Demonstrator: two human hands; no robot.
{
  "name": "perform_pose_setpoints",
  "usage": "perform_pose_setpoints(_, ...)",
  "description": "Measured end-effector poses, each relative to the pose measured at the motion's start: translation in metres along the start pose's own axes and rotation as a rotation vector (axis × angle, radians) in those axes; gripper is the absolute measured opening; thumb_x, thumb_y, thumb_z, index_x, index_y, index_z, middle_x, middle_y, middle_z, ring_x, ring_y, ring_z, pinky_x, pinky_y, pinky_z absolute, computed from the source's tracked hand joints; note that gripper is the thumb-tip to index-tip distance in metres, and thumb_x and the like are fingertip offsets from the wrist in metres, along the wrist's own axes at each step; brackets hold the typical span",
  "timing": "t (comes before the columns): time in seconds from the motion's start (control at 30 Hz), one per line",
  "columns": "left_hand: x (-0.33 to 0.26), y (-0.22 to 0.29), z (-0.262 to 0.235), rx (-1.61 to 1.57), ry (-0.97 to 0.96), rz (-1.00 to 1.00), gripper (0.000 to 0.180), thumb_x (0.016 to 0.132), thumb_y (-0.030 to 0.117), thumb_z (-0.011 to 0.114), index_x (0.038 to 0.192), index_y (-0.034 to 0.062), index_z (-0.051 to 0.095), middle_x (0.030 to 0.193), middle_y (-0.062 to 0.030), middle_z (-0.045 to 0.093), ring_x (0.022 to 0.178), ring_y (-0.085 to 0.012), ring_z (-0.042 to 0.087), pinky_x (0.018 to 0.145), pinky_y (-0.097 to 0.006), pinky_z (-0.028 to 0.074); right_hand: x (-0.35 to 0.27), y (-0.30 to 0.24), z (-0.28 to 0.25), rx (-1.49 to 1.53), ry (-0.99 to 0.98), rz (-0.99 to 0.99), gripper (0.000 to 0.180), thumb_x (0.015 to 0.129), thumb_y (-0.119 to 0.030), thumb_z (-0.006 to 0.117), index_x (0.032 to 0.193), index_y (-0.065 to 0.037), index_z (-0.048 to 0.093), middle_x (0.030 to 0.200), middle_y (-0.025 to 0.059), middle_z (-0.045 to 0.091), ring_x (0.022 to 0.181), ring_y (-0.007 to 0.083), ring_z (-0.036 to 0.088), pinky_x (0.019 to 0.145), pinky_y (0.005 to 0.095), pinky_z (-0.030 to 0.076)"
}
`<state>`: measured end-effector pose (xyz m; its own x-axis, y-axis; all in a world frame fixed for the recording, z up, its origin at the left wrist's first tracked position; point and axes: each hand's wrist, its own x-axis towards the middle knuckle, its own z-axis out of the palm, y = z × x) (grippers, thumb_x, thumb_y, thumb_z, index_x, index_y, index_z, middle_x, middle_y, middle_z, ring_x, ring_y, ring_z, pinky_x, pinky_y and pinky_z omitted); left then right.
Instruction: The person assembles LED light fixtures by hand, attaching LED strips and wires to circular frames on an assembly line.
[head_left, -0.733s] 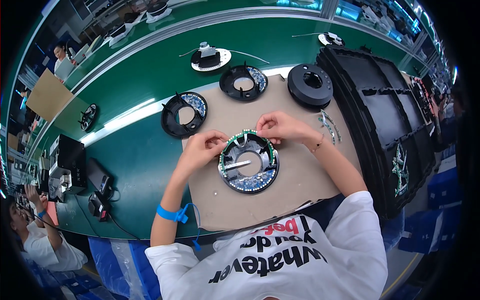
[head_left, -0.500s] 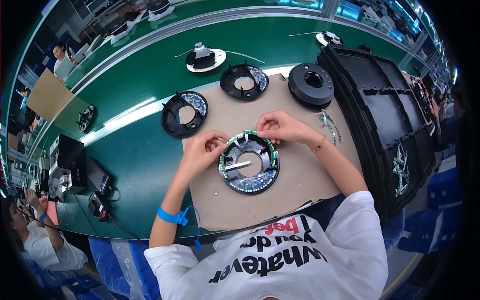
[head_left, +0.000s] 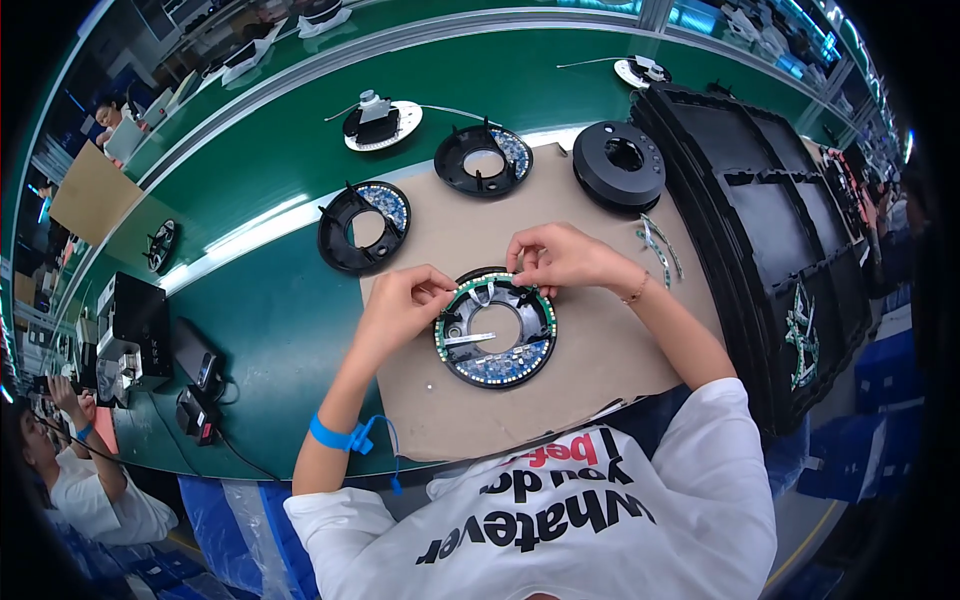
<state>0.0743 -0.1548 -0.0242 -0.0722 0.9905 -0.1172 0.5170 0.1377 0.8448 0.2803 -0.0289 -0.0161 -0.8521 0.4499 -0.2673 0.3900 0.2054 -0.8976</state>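
My left hand [head_left: 400,305] and my right hand [head_left: 560,258] meet at the top of a black ring housing [head_left: 497,328] that lies flat on a brown cardboard mat [head_left: 600,350] at the centre of the green bench [head_left: 270,330]. A green strip [head_left: 492,282] studded with small parts curves along the housing's rim from 9 o'clock, over 12 o'clock, to about 3 o'clock. The fingers [head_left: 440,292] of my left hand are pinched closed on the strip at about 10 o'clock on the ring. The fingers [head_left: 520,278] of my right hand are pinched closed on the same strip at about 1 o'clock. Both hands rest against the upper rim of the housing.

Inside the housing, a pale flat bar [head_left: 470,339] lies across the central opening toward 9 o'clock, and a patch of small bluish parts fills the rim at 6 o'clock.

A blue wrist strap [head_left: 335,435] circles my left forearm. A thin bracelet [head_left: 636,290] sits on my right wrist.

At 3 o'clock from the right hand, loose green strips [head_left: 658,248] lie on the mat. At 10 o'clock from the housing sits a second black ring [head_left: 363,226]; at 12 o'clock a third ring [head_left: 484,160]; at 1 o'clock a closed black round unit [head_left: 620,165]. A stack of black moulded trays [head_left: 770,230] stands at the right edge of the bench.
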Motion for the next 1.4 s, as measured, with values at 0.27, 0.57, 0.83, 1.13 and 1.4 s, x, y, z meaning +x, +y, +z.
perform_pose_setpoints(0.27, -0.013, -0.013, 0.000, 0.065, 0.034, 0.202, 0.026, 0.073, -0.002, 0.057, 0.097, 0.0055, 0.064, 0.098, -0.0086, 0.057, 0.077, -0.0144, 0.060, 0.068, -0.025, 0.049, -0.005, 0.005, 0.000, -0.215, 0.051, -0.189, 0.021, 0.074, 0.000, 0.059, 0.095, -0.001, 0.056, 0.064, 0.0002, 0.049, 0.054, 0.0060, 0.052, 0.051, 0.0198, 0.045)
perform_pose_setpoints(0.57, -0.023, -0.023, 0.000, 0.318, -0.053, 0.440, 0.045, 0.076, 0.015, 0.059, 0.120, 0.0157, 0.055, 0.124, -0.0098, 0.045, 0.110, -0.0306, 0.038, 0.094, -0.038, 0.036, -0.020, 0.011, 0.001, -0.379, -0.121, -0.380, 0.054, 0.072, -0.011, 0.065, 0.124, -0.012, 0.051, 0.096, 0.0066, 0.044, 0.091, 0.0195, 0.046, 0.080, 0.0282, 0.040)
perform_pose_setpoints(0.83, -0.023, -0.028, -0.001, 0.389, -0.026, 0.465, 0.044, 0.075, 0.016, 0.060, 0.118, 0.0165, 0.056, 0.123, -0.0089, 0.046, 0.106, -0.0327, 0.036, 0.094, -0.039, 0.035, -0.020, 0.009, 0.006, -0.473, 0.010, -0.397, 0.052, 0.072, -0.017, 0.068, 0.122, -0.012, 0.053, 0.094, 0.0077, 0.048, 0.091, 0.0227, 0.049, 0.081, 0.0320, 0.042)
perform_pose_setpoints(1.13, -0.018, -0.033, 0.003, 0.452, 0.009, 0.477, 0.048, 0.071, 0.017, 0.061, 0.119, 0.0183, 0.056, 0.125, -0.0073, 0.046, 0.104, -0.0326, 0.037, 0.093, -0.039, 0.035, -0.015, 0.012, 0.005, -0.642, -0.037, -0.317, 0.051, 0.074, -0.021, 0.065, 0.122, -0.012, 0.052, 0.087, 0.0077, 0.052, 0.086, 0.0228, 0.051, 0.077, 0.0342, 0.042)
perform_pose_setpoints(1.4, -0.005, -0.036, 0.000, 0.514, 0.032, 0.471, 0.046, 0.071, 0.017, 0.060, 0.117, 0.0192, 0.058, 0.127, -0.0054, 0.045, 0.100, -0.0310, 0.037, 0.092, -0.038, 0.036, -0.002, 0.016, 0.000, -0.654, 0.013, -0.318, 0.048, 0.073, -0.021, 0.067, 0.118, -0.012, 0.056, 0.076, 0.0063, 0.054, 0.076, 0.0215, 0.051, 0.070, 0.0328, 0.042)
